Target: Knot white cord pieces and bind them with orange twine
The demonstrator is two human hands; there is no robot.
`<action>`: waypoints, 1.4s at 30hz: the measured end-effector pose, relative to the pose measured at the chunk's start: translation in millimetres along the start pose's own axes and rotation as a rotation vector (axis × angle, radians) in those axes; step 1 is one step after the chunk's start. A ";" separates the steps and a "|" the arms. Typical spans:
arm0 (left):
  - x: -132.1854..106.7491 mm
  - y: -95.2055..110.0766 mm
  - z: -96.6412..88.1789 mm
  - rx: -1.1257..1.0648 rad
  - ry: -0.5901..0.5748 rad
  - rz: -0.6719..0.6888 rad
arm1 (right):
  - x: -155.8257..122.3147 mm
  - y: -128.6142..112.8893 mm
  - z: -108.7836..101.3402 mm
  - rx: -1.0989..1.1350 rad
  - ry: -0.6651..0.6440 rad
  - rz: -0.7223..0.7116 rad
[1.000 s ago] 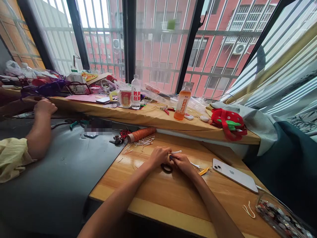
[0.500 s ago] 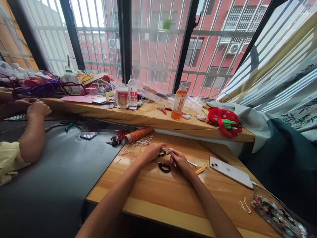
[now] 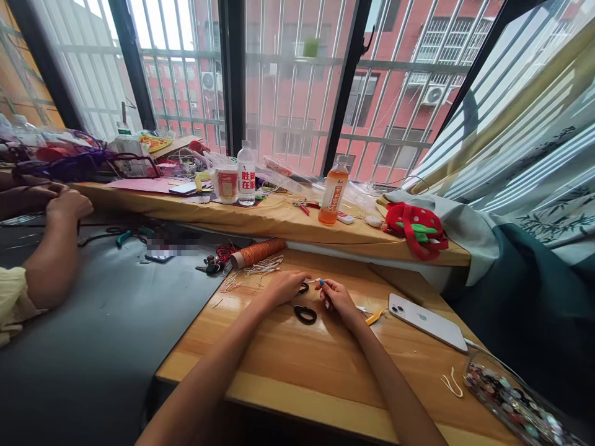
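A short stretch of white cord [image 3: 313, 281] spans the small gap between my two hands above the wooden table. My left hand [image 3: 287, 287] is closed, pinching the cord's left end with thumb and forefinger. The right end is pinched by my right hand [image 3: 338, 301], its other fingers curled. Black-handled scissors [image 3: 305, 315] lie beneath, partly covered by my left hand. Just right of my right hand are yellow tweezers [image 3: 375, 317] and a bit of white cord. Behind my left hand, cut white cords [image 3: 263, 266] lie beside a spool of orange thread [image 3: 258, 253].
A white phone [image 3: 426, 322] with a cable and a clear box of beads [image 3: 515, 399] are on the right. On the ledge stand a tea bottle [image 3: 333, 189], a water bottle [image 3: 246, 173] and a red bag [image 3: 416, 226]. Another person's hand [image 3: 69, 204] is at far left.
The view has shifted slightly, so everything sits a little further left. My hands keep their pinch on the cord, with only a slight change in finger position.
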State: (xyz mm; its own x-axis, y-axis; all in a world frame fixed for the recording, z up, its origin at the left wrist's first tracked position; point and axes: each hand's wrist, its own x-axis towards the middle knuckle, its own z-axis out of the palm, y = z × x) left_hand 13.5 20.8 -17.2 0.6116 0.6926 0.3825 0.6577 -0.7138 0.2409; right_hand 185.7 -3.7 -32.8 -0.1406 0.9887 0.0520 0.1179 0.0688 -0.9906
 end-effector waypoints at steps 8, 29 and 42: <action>2.4 -4.8 11.1 -0.001 0.053 -0.021 | -3.3 -4.0 1.6 -0.397 -0.146 -0.066; 7.8 -22.4 -11.0 -0.508 0.211 -0.380 | -10.4 -14.8 5.1 -0.102 0.039 -0.180; 7.9 15.4 -1.6 -1.110 -0.171 -0.268 | -19.6 -22.8 15.7 -0.306 0.180 -0.241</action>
State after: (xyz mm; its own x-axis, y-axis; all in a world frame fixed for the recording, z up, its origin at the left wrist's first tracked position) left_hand 27.7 15.1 -9.0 0.6180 0.7804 0.0949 0.0785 -0.1814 0.9803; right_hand 170.4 -26.8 -13.3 -0.0289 0.9449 0.3260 0.3923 0.3106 -0.8658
